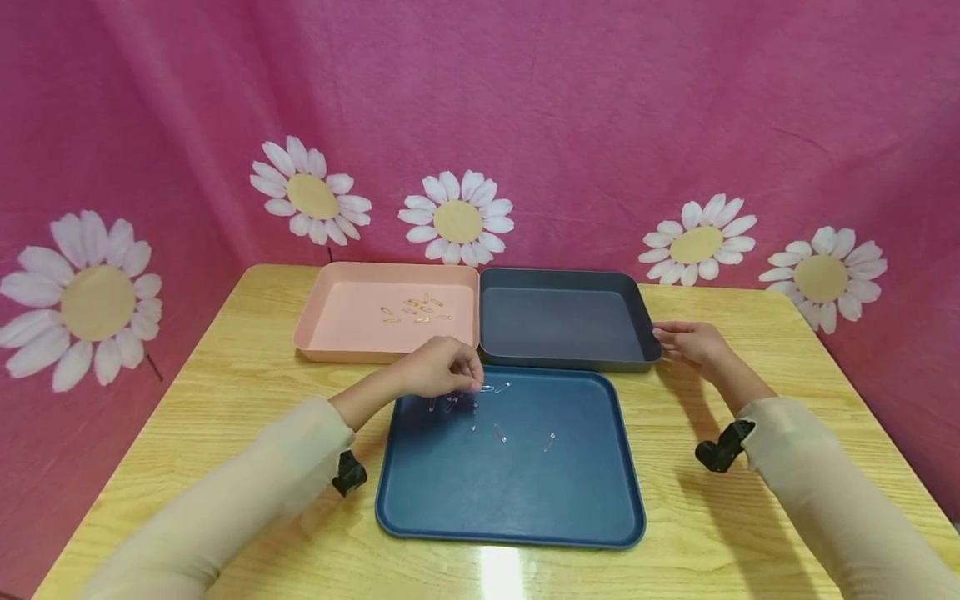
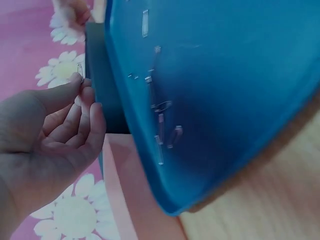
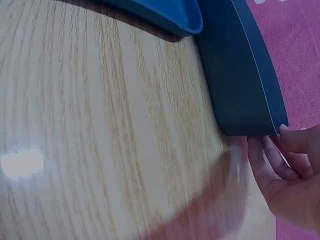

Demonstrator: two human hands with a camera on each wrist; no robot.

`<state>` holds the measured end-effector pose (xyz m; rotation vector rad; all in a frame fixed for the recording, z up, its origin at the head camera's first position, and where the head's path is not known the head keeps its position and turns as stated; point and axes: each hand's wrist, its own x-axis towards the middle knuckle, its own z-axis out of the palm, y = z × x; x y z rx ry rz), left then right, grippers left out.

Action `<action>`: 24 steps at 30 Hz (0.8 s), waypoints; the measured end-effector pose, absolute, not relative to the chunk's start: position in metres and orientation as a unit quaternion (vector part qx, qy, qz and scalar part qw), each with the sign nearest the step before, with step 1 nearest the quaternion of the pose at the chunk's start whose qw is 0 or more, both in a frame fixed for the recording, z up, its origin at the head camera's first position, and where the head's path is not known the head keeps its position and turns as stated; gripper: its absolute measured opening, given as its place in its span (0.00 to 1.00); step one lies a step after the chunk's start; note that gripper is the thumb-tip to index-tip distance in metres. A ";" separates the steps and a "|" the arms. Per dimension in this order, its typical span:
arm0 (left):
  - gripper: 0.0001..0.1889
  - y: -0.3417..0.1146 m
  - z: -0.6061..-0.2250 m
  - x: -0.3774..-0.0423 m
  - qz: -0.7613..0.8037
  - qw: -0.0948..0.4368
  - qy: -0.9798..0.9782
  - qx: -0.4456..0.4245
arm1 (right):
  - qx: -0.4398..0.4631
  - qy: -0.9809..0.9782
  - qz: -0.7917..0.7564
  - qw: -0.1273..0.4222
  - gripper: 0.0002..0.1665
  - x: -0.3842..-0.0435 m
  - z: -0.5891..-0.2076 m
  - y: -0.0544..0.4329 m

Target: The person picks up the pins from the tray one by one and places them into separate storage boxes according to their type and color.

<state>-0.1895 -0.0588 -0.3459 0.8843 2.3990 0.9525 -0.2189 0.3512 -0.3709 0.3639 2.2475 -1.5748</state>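
My left hand (image 1: 442,367) pinches a silver safety pin (image 2: 79,71) between thumb and fingertips, above the far left part of the blue tray (image 1: 525,500). Several more silver safety pins (image 1: 500,433) lie scattered on that tray, some partly hidden by the hand in the head view. At the right end of the dark grey tray (image 1: 566,317), my right hand (image 1: 693,342) holds the corner, thumb at the rim (image 3: 281,125) and fingers against the outer wall. No pins show inside the dark grey tray.
Left of the dark grey tray and touching it stands a pink tray (image 1: 345,308) with several gold safety pins (image 1: 420,308) in it. All three trays are on a wooden table (image 1: 225,400). A pink cloth (image 1: 570,125) with daisies hangs behind.
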 end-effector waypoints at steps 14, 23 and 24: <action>0.06 -0.031 -0.328 -0.226 0.365 0.211 0.871 0.252 | 0.136 0.746 -0.600 0.254 0.41 -0.233 -0.376 0.368; 0.06 -0.011 -0.321 -0.252 0.382 0.215 0.867 0.236 | 0.107 0.706 -0.613 0.338 0.28 -0.243 -0.375 0.379; 0.06 -0.009 -0.321 -0.256 0.383 0.217 0.867 0.234 | 0.110 0.697 -0.620 0.343 0.21 -0.244 -0.374 0.380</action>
